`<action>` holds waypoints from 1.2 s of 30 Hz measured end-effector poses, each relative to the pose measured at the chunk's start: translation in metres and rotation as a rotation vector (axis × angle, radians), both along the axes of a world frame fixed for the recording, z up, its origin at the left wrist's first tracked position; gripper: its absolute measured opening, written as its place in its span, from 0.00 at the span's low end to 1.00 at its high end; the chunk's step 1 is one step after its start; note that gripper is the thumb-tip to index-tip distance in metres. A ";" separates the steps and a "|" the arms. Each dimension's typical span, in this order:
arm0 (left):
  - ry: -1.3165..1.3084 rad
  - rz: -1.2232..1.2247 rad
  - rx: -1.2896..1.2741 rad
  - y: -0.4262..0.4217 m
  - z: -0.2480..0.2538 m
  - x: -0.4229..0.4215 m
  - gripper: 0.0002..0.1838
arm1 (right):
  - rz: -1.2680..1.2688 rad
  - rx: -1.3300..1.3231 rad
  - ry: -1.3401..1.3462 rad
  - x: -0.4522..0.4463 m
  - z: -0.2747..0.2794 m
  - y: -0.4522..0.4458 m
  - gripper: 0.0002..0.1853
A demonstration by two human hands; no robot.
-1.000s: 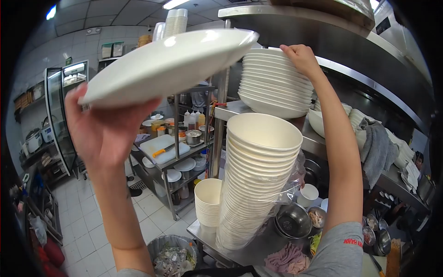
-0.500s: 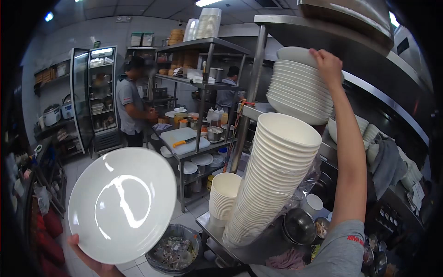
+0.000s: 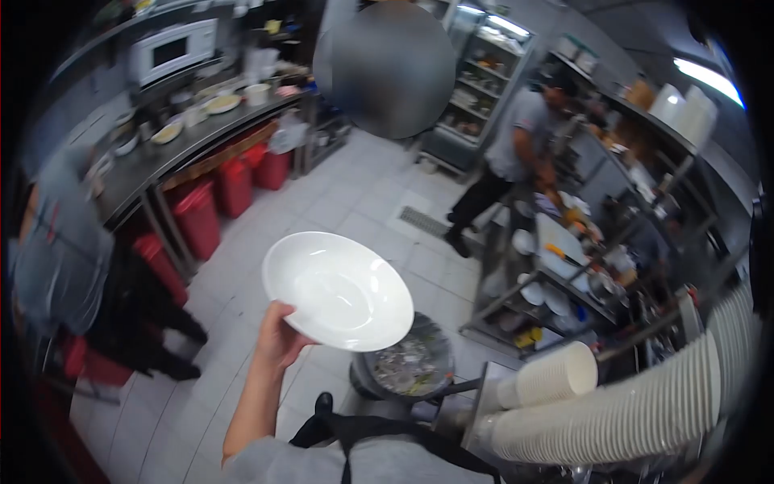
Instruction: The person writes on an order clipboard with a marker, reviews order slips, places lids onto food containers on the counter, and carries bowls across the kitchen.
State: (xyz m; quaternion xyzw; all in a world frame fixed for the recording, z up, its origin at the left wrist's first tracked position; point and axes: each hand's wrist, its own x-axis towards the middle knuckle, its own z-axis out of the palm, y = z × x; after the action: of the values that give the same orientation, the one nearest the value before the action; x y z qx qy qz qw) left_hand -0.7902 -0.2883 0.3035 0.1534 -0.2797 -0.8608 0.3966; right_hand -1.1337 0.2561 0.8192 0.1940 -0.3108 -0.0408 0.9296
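Note:
A white round plate (image 3: 337, 290) with a raised rim is in my left hand (image 3: 278, 339), held by its near left edge, thumb on the upper side. It is tilted and holds nothing. My right hand is out of view. Below and to the right of the plate stands a round waste bin (image 3: 360, 379) with crumpled clear plastic in it. A long stack of white paper tubs (image 3: 597, 419) and a shorter stack (image 3: 556, 377) are at lower right. Farther right, a stack of white plates (image 3: 738, 331) shows at the blurred edge.
One person (image 3: 520, 137) works at a metal rack with a cutting board (image 3: 563, 254) and an orange-handled knife (image 3: 556, 252). Another person (image 3: 60, 242) stands at left by a steel counter (image 3: 121, 189). Red bins (image 3: 196, 218) stand under it. White tiles cover the floor.
The view has swung left and down. My left hand still holds the plate, now nearer the middle. My right hand, earlier on the top plate of the stack, has left view.

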 end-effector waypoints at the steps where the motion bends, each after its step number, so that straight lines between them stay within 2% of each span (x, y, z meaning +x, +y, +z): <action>1: -0.041 0.009 -0.004 -0.004 0.000 0.004 0.35 | 0.118 0.053 -0.041 0.007 -0.031 -0.020 0.30; 4: -0.126 0.013 0.029 -0.019 -0.008 0.006 0.35 | 0.501 0.264 -0.308 0.016 -0.147 -0.096 0.29; 8: -0.199 -0.011 0.209 -0.055 -0.035 0.010 0.35 | 0.910 0.564 -0.976 0.037 -0.321 -0.234 0.28; 9: -0.227 -0.023 0.178 -0.065 -0.039 0.013 0.32 | 0.971 0.611 -1.174 0.045 -0.360 -0.267 0.28; 12: -0.273 -0.090 0.206 -0.102 -0.061 0.019 0.32 | 1.057 0.668 -1.711 0.065 -0.450 -0.348 0.28; 15: -0.318 -0.137 0.170 -0.136 -0.074 0.029 0.35 | 1.077 0.621 -2.037 0.085 -0.506 -0.405 0.27; 18: -0.306 -0.175 0.154 -0.165 -0.087 0.036 0.42 | 1.091 0.583 -2.183 0.102 -0.534 -0.450 0.27; 22: -0.305 -0.219 0.212 -0.197 -0.098 0.040 0.40 | 1.106 0.556 -2.237 0.108 -0.533 -0.500 0.26; 26: -0.251 -0.320 0.406 -0.248 -0.128 0.034 0.38 | 1.130 0.512 -2.239 0.096 -0.526 -0.544 0.26; 29: -0.297 -0.231 0.386 -0.279 -0.152 0.027 0.39 | 1.177 0.491 -2.232 0.076 -0.525 -0.580 0.26; 31: -0.349 -0.164 0.302 -0.305 -0.131 0.022 0.36 | 1.217 0.483 -2.224 0.054 -0.526 -0.606 0.26; 34: -0.355 -0.111 0.454 -0.361 -0.172 0.024 0.38 | 1.289 0.491 -2.187 0.016 -0.525 -0.651 0.25; 36: -0.387 -0.026 0.448 -0.391 -0.167 0.029 0.38 | 1.353 0.523 -2.138 -0.012 -0.514 -0.687 0.25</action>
State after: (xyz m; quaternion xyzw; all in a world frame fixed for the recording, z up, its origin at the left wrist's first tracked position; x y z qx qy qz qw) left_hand -0.7616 -0.6796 0.1368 0.3947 -0.1550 -0.8609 0.2812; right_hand -1.1460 -0.4305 0.3047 0.4233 -0.7195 0.5506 -0.0084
